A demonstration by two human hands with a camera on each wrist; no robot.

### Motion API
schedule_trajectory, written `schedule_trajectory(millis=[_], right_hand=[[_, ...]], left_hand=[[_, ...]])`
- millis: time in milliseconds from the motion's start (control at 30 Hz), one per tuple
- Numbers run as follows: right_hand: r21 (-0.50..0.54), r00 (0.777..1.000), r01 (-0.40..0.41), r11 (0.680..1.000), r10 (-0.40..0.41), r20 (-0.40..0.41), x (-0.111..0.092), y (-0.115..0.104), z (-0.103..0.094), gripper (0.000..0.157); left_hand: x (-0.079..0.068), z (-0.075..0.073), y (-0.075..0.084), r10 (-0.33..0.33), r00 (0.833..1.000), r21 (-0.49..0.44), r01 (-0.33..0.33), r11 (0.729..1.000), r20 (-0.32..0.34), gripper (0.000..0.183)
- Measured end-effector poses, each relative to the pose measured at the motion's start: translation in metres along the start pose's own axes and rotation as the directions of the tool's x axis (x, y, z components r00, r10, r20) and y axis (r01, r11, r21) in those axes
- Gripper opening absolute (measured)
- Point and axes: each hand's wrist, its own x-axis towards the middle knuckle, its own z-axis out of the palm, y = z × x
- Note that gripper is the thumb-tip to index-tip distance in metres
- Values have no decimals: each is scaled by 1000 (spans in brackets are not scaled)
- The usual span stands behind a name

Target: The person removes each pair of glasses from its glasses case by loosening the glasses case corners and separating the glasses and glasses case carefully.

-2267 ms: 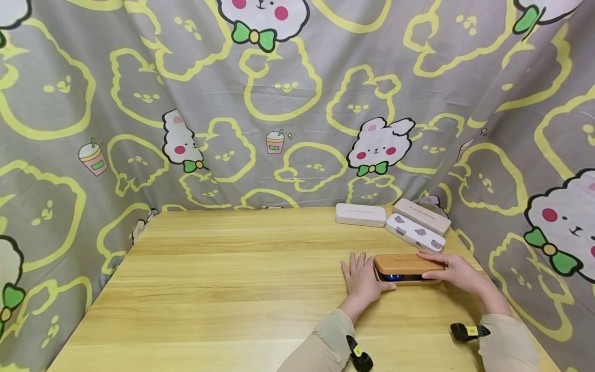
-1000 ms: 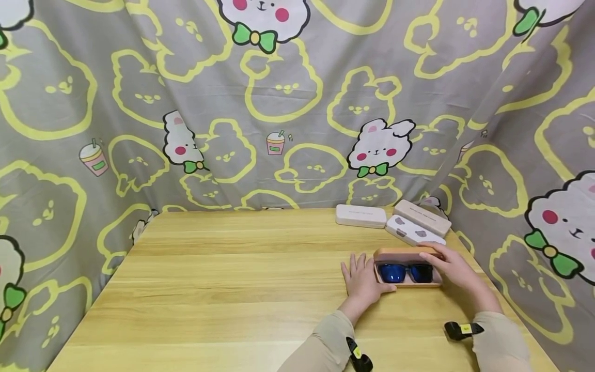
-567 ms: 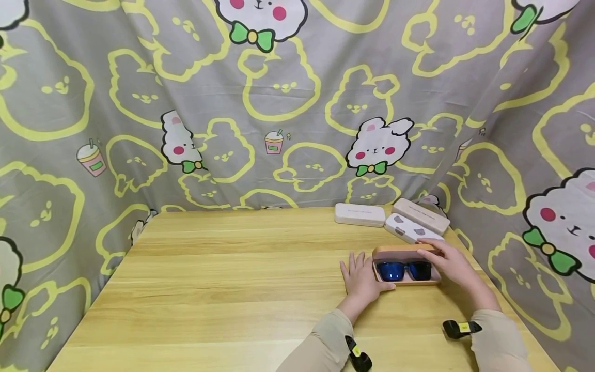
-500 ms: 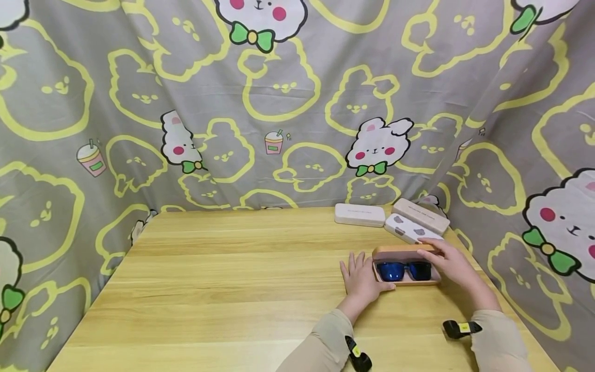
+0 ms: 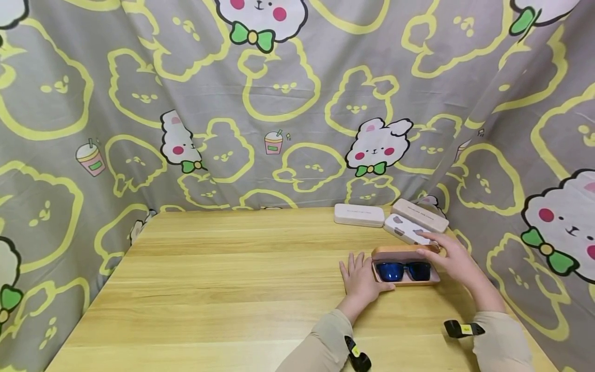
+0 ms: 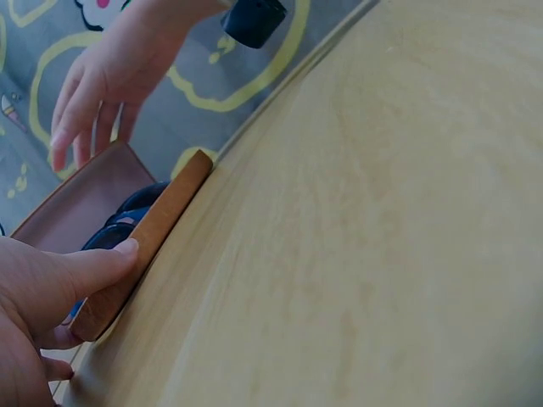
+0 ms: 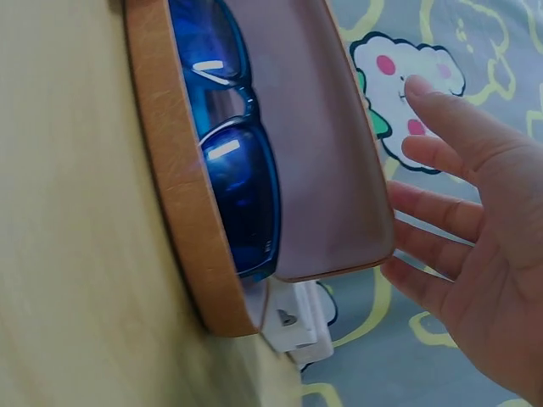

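Note:
An orange-brown glasses case [image 5: 420, 283] lies on the table with its lid [image 7: 318, 144] standing up, showing a pale mauve lining. Inside rest dark-framed sunglasses [image 5: 405, 271] with blue mirrored lenses. My left hand [image 5: 361, 281] steadies the case's left end, its fingers spread on the tabletop and its thumb [image 6: 102, 270] along the front wall. At the lid's right end is my right hand [image 5: 451, 258]; in the right wrist view its fingers are extended and loosely apart, fingertips right at the lid's edge, with nothing in the palm.
Behind the open case, a white case [image 5: 359, 215], a beige case [image 5: 420, 215] and a white bear-print case [image 5: 404, 229] lie shut near the table's back right corner. Wooden tabletop [image 5: 209, 289] stretches to the left. A patterned grey curtain [image 5: 297, 124] hangs around the table.
The lid has swung up and back from nearly closed, uncovering the sunglasses. My right hand went up with it and its fingers have since loosened. My left hand has stayed in place.

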Motion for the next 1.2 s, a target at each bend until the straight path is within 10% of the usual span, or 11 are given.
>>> schedule_trajectory(millis=[467,1200], right_hand=[[-55,989,135,989,-138,-60,-1,-25,-8,40],[-180,966,256,950,-246,76,-1,-28,13,23]], left_hand=[[1,-1,-1,-3,1000,18,3,1000,3,84],[-1,-3,0,4,1000,20,-4,1000,-6,82]])
